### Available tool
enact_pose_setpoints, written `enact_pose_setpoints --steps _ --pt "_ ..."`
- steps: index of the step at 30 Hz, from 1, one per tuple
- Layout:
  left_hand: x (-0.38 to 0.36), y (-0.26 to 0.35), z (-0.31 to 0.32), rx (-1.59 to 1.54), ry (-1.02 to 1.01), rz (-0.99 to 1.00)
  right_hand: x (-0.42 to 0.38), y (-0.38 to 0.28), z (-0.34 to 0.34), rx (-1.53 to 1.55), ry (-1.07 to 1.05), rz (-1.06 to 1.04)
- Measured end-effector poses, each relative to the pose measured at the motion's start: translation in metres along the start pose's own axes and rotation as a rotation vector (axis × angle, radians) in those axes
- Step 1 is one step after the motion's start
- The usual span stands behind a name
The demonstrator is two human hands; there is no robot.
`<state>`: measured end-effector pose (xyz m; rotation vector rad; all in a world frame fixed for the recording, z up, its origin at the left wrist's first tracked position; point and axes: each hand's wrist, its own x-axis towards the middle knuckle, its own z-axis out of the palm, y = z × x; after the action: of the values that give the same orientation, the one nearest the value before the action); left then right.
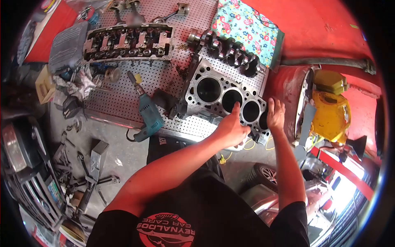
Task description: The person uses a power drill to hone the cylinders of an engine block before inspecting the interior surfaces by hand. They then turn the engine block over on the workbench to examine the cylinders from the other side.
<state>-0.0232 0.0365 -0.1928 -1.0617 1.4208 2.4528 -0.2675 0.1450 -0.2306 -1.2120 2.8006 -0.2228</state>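
A bare metal engine block lies on the perforated bench with its row of round cylinder bores facing up. My left hand is over its near edge, index finger stretched out to the rim of the second bore, the other fingers partly curled. At the right end of the block is my right hand, fingers extended and partly covering the last bore. Neither hand shows anything held. Just behind the block rests a crankshaft. A teal power drill lies left of the block, at the bench's front edge.
A cylinder head sits at the back left of the perforated bench, near pistons with rods. Flowered cloth lies behind the crankshaft. A red drum and yellow jug stand right; metal stands occupy the floor.
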Motion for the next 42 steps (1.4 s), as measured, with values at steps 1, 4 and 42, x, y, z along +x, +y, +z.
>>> enact_pose_setpoints --steps 1,4,42 --pt "0.004 0.002 0.001 -0.079 0.000 -0.017 0.000 0.002 0.011 0.123 0.011 0.034" --pt "0.015 -0.001 0.008 -0.160 -0.007 -0.034 0.000 -0.001 0.010 0.187 0.026 0.067" --pt "-0.164 -0.215 0.107 1.349 0.913 -0.301 0.052 -0.122 -0.033 -0.132 -0.197 -0.901"
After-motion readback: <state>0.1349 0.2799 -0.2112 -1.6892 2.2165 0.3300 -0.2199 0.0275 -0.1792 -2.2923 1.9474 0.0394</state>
